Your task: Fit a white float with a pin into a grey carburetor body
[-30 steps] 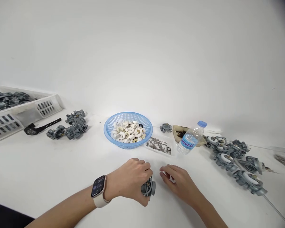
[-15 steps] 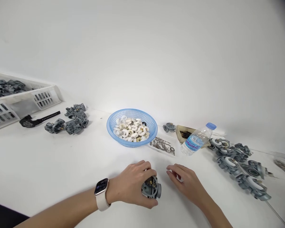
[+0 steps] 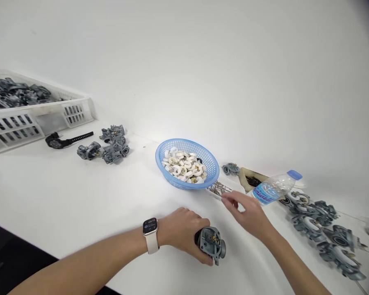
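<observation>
The left hand (image 3: pixel 184 231) is clamped around the carburetor (image 3: pixel 211 242) near the front of the surface (image 3: pixel 126 192), covering its left side; contact with the surface cannot be determined. The right hand (image 3: pixel 244 211) is at the near edge of the tray (image 3: pixel 238 187), partly obscuring it. Its fingertips converge; whether they pinch a pin cannot be told. The crate (image 3: pixel 53 121) is cut off at left.

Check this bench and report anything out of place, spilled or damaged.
A black wristwatch lies by the white crate, and a water bottle sits beside the pin tray; both look like personal items among metal parts. No spill or damage is evident.
</observation>
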Demonstrator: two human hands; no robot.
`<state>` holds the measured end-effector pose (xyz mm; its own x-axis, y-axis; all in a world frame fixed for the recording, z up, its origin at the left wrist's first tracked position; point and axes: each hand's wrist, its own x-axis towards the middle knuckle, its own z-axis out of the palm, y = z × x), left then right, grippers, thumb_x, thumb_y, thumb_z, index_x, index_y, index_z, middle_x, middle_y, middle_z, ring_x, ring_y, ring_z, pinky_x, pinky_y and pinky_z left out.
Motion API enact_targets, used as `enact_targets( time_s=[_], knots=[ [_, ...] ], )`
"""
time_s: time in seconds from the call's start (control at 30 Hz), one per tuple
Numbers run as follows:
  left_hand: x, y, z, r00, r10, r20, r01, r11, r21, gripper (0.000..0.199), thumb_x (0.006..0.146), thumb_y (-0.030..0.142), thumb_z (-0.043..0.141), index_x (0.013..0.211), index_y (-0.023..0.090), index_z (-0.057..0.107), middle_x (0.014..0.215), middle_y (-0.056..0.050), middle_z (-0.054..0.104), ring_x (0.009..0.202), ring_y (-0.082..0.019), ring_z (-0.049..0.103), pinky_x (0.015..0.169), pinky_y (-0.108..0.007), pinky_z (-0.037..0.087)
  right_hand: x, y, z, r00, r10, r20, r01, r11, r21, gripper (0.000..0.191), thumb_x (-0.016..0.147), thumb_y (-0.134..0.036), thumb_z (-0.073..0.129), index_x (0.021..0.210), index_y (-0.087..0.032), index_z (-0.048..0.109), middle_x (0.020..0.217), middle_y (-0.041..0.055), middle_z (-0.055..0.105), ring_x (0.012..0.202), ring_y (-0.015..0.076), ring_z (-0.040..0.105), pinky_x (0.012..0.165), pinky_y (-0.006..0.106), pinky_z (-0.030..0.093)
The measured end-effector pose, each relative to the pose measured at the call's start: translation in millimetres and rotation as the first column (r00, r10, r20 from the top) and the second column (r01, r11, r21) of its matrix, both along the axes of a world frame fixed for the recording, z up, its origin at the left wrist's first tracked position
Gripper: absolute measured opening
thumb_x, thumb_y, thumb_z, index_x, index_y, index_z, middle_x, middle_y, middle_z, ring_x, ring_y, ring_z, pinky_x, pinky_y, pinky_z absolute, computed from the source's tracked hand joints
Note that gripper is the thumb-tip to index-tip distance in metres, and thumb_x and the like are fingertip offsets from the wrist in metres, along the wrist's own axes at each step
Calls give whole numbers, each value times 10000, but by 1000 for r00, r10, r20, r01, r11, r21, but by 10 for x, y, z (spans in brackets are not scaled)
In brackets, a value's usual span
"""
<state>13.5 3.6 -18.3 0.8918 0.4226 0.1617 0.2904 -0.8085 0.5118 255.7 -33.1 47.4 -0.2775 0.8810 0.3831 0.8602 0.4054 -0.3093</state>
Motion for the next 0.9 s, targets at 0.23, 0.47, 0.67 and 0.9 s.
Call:
enact_targets(
  time_s=[0.23, 0.47, 0.67, 0.9],
  knots=[
    [36, -39, -56, 1000, 20, 9, -20, 1000, 15, 650, 681, 833, 685, 924, 231, 639, 738, -18, 726, 594, -241, 681, 515, -298, 366, -546, 964, 364, 991, 71, 115, -47, 978, -204, 205, 963, -258, 577, 1076, -236, 745, 1023, 70, 735, 918, 237, 670, 787, 340, 512],
    [39, -43, -27, 1000, 24, -5, -24, 1000, 10, 635, 679, 814, 704, 914, 230, 620, 770, -16, 737, 631, -255, 708, 519, -305, 372, -775, 1342, 261, 968, 183, 172, -109, 923, -368, 113, 843, -189, 678, 899, -223, 769, 996, 70, 742, 942, 263, 671, 786, 332, 497],
    [41, -47, -37, 1000, 23, 11, -24, 1000, 17, 648, 694, 818, 702, 924, 221, 601, 756, -23, 724, 597, -250, 697, 477, -300, 310, -583, 1086, 489, 997, 51, 62, -31, 957, -287, 259, 1024, -371, 507, 1060, -216, 711, 1081, 90, 743, 953, 257, 669, 794, 365, 513],
    [27, -84, -25, 997, 44, 56, -44, 999, -1, 612, 714, 767, 740, 981, 231, 613, 796, -2, 715, 636, -235, 704, 516, -292, 362, -198, 176, 435, 937, -67, -344, -59, 937, -344, 280, 1031, -475, 553, 1160, -264, 683, 1029, 55, 727, 910, 236, 656, 793, 348, 522]
  ],
)
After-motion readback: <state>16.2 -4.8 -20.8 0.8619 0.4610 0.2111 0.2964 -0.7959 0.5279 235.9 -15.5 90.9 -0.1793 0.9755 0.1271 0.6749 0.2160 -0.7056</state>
